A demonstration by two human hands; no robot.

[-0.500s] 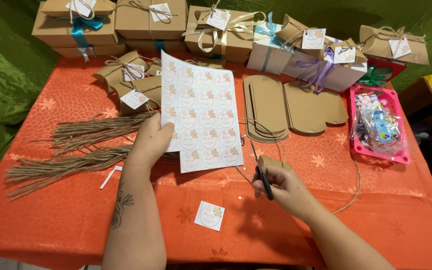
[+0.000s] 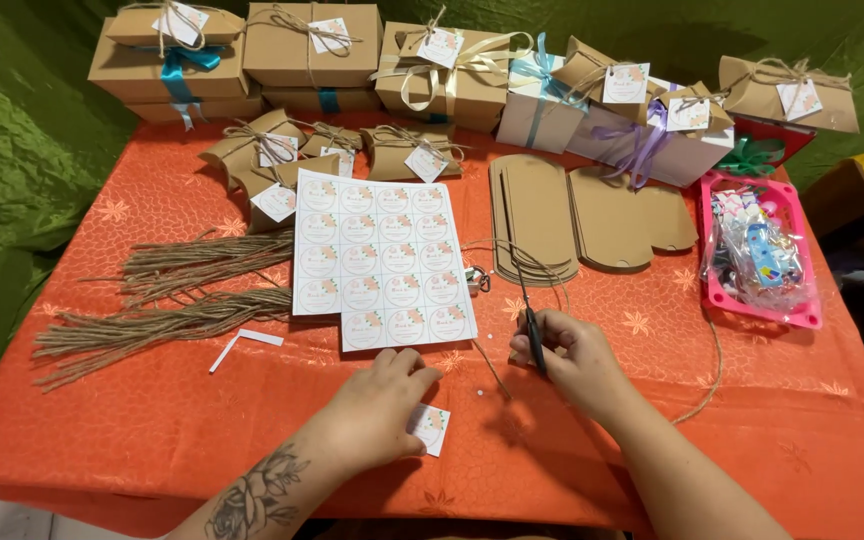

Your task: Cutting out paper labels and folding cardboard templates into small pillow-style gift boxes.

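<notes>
**Cut tag under left hand, scissors in right**

Left hand rests palm-down on the table, fingers together, pinning a small cut-out tag w/ its fingertips; the tag's corner pokes out just to the right of the hand. Can't tell if it's pinched or only pressed flat. Right hand is clamped round the dark handles of the scissors, blades pointing away from the person, tips lying over the twine that trails off past the wrist.

Just ahead of the left hand: printed tag sheet, several tags already gone from its lower-left corner. Left of that, bundles of cut twine lengths and a thin paper offcut. Ahead of the right hand, a stack of flat kraft pillow boxes; further right, a pink tray of bits. Finished kraft gift boxes line the far edge.

Judgement, handling: keep the tag flat w/ light fingertip pressure so it doesn't slide on the cloth; keep scissor blades shut and pointed away while the other hand works close by; mind the loose twine near the blades.
</notes>
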